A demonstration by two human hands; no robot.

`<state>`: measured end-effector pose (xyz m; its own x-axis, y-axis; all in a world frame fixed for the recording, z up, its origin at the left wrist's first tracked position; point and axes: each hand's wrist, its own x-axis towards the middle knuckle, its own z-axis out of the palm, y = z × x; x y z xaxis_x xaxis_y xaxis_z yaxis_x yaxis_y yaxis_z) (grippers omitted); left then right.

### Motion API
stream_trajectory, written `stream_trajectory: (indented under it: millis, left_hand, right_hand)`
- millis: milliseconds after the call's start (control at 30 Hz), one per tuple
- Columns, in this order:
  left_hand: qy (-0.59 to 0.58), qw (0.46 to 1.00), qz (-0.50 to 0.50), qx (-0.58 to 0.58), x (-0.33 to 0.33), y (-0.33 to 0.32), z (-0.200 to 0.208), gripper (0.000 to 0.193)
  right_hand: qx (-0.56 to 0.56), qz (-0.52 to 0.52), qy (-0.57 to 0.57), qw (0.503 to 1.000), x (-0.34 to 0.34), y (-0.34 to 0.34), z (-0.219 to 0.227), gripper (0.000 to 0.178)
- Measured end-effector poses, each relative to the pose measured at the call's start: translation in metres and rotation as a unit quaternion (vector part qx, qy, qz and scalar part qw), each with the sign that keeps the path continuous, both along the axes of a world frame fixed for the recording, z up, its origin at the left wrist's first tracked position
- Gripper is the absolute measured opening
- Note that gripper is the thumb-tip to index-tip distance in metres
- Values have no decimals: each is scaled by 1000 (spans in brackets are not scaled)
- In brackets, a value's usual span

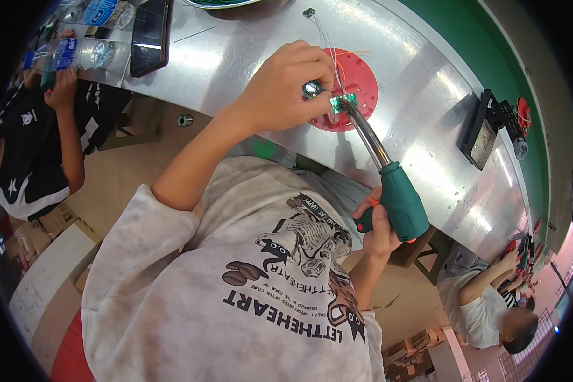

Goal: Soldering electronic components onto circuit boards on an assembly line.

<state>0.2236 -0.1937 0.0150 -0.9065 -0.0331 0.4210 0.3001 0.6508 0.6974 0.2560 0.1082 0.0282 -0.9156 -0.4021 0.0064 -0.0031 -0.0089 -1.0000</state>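
My left hand (pixel 293 86) is closed over a red round fixture (pixel 365 79) on the metal bench. A small round thing with a bright middle and dark rim (pixel 311 90) shows between its curled fingers. The thumb is at the left edge of a small green circuit board (pixel 335 106), which sits on the fixture. Thin white and orange wires (pixel 328 41) run from there toward a tiny board (pixel 309 13) farther back. My right hand (pixel 380 223) grips the green handle of a soldering gun (pixel 404 200) by its trigger. Its metal tip meets the circuit board.
A dark tablet-like device (pixel 150 37) and plastic bottles (pixel 83 54) lie at the left. At the right is a black tray-like holder (pixel 481 137). A metal bowl (pixel 229 3) stands at the far edge. People (pixel 60 134) work on both sides.
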Motion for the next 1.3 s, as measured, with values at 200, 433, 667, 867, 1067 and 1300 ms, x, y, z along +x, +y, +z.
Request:
stream_trajectory:
  millis: [200, 433, 667, 867, 1067, 1300]
  left_hand:
    - [-7, 1000, -2, -1, 0, -1, 2, 12]
    - [-4, 1000, -7, -3, 0, -2, 0, 12]
    - [-4, 1000, -8, -3, 1, -1, 0, 12]
    - [-4, 1000, -8, -6, 1, -2, 0, 12]
    - [4, 1000, -24, -16, 0, -2, 4, 12]
    - [39, 995, -26, -86, 8, 6, 55, 50]
  right_hand:
    - [2, -6, -20, 1000, -2, -2, 3, 26]
    - [17, -30, -28, 999, -2, -6, 11, 36]
    - [-33, -57, 18, 998, -2, -2, 2, 47]
    - [-34, -75, 22, 996, -2, -8, 0, 46]
    - [-69, -104, 45, 991, -14, 1, 0, 44]
    - [-101, -186, 38, 977, -45, 31, 1, 39]
